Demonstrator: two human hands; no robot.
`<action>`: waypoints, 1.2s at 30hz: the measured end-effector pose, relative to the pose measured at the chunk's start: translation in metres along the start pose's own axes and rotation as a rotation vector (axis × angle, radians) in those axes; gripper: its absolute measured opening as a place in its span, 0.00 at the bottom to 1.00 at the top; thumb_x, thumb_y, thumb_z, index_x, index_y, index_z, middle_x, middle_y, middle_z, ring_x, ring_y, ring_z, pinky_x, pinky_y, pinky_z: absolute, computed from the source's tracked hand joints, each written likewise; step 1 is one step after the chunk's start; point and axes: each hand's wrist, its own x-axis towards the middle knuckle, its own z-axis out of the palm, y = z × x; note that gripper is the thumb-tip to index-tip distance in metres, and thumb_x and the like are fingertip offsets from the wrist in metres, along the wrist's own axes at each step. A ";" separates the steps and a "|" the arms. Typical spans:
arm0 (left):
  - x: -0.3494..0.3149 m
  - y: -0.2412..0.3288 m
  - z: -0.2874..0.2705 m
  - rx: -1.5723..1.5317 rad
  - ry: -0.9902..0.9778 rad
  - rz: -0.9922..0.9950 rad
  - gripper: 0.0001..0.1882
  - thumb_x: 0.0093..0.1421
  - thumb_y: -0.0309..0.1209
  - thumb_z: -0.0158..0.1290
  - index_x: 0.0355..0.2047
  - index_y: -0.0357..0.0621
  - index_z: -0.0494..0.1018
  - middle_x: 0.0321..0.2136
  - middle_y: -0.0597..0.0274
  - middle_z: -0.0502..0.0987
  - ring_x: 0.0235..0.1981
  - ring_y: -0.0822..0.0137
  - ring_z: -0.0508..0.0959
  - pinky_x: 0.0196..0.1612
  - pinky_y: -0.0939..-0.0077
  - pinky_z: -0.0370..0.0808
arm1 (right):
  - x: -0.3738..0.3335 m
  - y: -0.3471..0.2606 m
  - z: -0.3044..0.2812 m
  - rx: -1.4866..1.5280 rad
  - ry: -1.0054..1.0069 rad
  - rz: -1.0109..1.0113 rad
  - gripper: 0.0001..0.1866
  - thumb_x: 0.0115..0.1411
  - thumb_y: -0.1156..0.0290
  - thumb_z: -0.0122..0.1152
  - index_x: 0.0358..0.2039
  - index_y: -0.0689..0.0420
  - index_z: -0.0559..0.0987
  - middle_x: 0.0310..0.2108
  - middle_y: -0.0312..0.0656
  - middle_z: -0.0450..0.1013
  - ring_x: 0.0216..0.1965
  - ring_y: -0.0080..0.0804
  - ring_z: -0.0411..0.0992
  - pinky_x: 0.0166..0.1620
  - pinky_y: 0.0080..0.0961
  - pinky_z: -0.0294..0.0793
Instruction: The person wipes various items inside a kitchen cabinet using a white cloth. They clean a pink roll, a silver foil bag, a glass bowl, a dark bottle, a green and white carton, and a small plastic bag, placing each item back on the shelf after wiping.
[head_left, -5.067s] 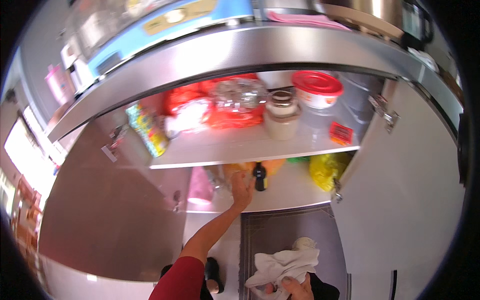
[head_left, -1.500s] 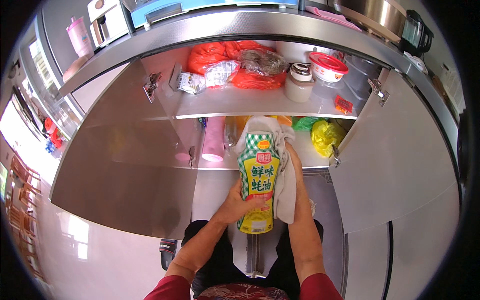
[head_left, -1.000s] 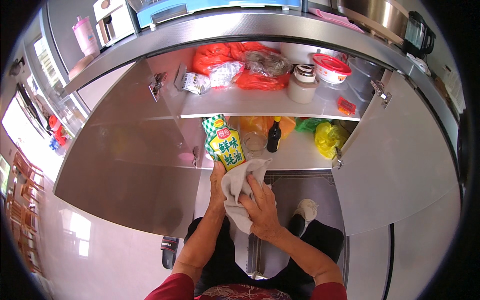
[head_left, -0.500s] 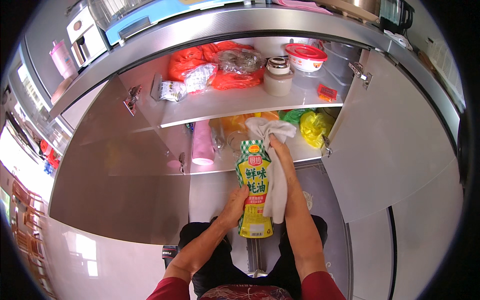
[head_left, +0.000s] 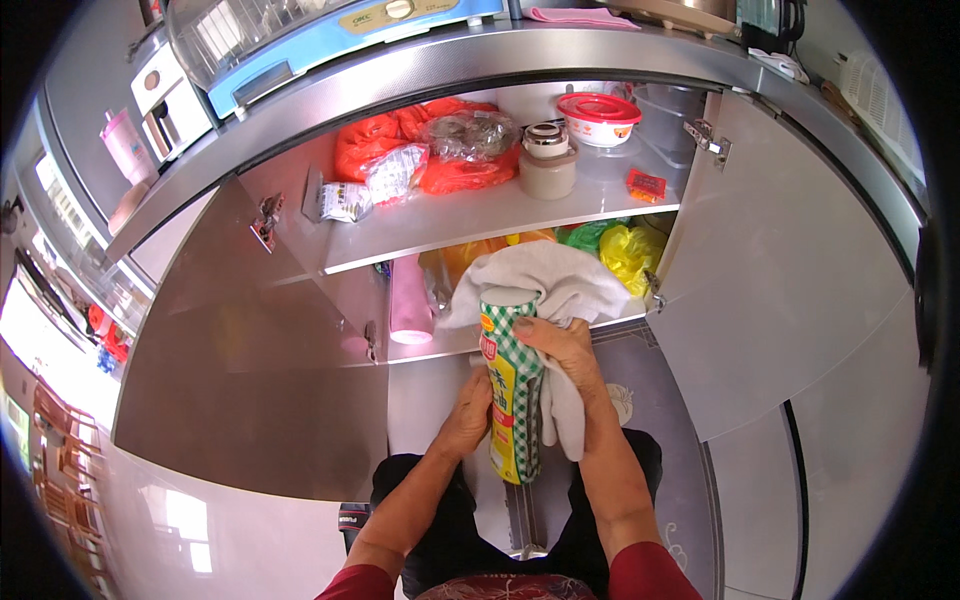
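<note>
Head view: far left, wooden chairs (head_left: 65, 415), too bunched to count, stand on a glossy pale floor (head_left: 260, 545), with one pink cup (head_left: 124, 150) up by the metal-edged counter (head_left: 480, 57). Next, one left door (head_left: 255, 380), swung wide, and one pink roll (head_left: 408, 300) on the lower shelf (head_left: 455, 345)! Here's the left hand (head_left: 468, 412), gripping one bottle (head_left: 507, 400) along its left side; that bottle is up in front of the lower shelf, between both hands. The right hand (head_left: 562, 355) clasps its upper part, thumb across the front, one pale cloth (head_left: 545, 268) bunched alongside. Above, one jar (head_left: 548, 177), one red-lidded tub (head_left: 600, 122). Then one yellow bag (head_left: 630, 258), one right door (head_left: 785, 280), open too.
</note>
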 end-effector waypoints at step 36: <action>-0.016 -0.010 -0.014 -0.168 0.004 -0.182 0.26 0.47 0.37 0.54 0.47 0.39 0.66 0.31 0.63 0.75 0.29 0.70 0.75 0.36 0.77 0.72 | 0.016 0.023 0.027 -0.275 0.253 -0.417 0.16 0.61 0.68 0.42 0.45 0.66 0.68 0.39 0.54 0.68 0.43 0.47 0.65 0.48 0.35 0.62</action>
